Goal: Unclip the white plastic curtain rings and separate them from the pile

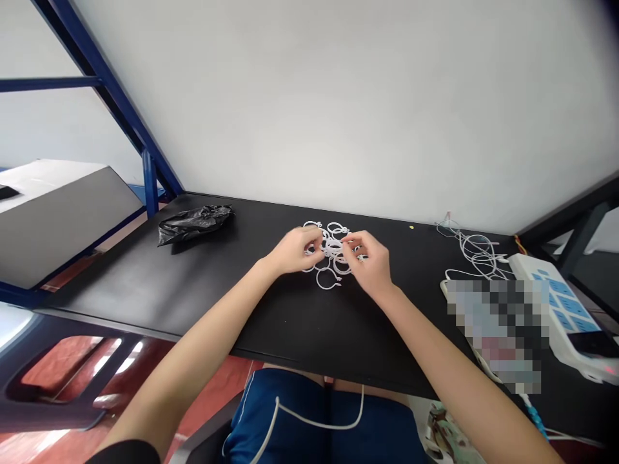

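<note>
A loose pile of thin white plastic rings (328, 279) lies on the black table; they look like curtain rings with small tabs at a gap. My left hand (296, 250) reaches into the pile's left side, its thumb and fingers curled in a pinch on a white ring. From the right, my right hand (370, 258) pinches at a white ring with thumb and forefinger. The two hands are a short way apart, with several rings tangled between them. My fingers partly hide the rings they hold.
A crumpled black plastic bag (196, 223) lies on the table (145, 283) at the left. To the right are a coiled white cable (478, 254), a blurred-out phone-like device (498, 335) and a white power strip (563, 303). A pale wall (338, 116) stands behind.
</note>
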### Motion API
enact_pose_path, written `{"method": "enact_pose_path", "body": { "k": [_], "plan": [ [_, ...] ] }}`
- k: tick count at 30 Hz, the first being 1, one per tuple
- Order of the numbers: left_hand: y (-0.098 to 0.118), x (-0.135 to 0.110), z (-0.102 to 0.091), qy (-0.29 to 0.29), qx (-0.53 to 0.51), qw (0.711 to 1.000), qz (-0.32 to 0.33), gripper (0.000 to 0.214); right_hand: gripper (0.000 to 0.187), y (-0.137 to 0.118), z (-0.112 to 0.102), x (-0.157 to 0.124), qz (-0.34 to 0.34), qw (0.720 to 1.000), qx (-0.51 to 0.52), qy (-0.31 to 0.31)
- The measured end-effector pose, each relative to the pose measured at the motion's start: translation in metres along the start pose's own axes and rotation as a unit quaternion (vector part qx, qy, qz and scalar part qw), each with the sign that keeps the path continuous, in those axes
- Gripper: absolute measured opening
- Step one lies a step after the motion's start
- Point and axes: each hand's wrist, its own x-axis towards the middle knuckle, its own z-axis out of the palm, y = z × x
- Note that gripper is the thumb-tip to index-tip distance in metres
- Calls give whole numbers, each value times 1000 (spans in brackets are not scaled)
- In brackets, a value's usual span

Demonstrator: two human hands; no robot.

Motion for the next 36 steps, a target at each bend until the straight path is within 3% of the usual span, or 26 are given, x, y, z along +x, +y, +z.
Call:
{"method": "enact_pose_path", "body": {
  "k": [3,6,9,14,20,22,24,27,29,32,36],
  "plan": [
    [32,-6,-4,-205,-35,977,58,15,5,10,-14,6,36,997,0,63],
    [49,-10,0,-273,74,959,33,15,8,19,-22,4,67,991,14,114],
    [50,-12,6,-277,116,954,19,20,8,21,-22,0,76,989,20,127],
    [47,-13,13,-275,98,956,23,16,4,17,-17,-7,68,993,9,98],
    [34,-8,3,-280,-52,959,-3,12,6,11,-16,-13,71,996,11,54],
    [26,-4,-4,-289,-177,939,-52,14,9,5,-17,-12,78,996,25,41],
    [19,0,-9,-283,-316,897,-123,21,15,-3,-18,-9,104,992,66,19],
    [14,2,-7,-205,-450,845,-202,29,26,-14,-19,-5,163,974,153,-27],
    [13,2,-2,-167,-495,821,-229,30,33,-18,-18,-4,188,965,179,-47],
    [15,1,6,-172,-524,795,-252,29,37,-19,-14,-5,217,955,185,-77],
    [19,-1,11,-164,-512,799,-268,29,38,-14,-9,-7,255,939,213,-86]
  ]
}}
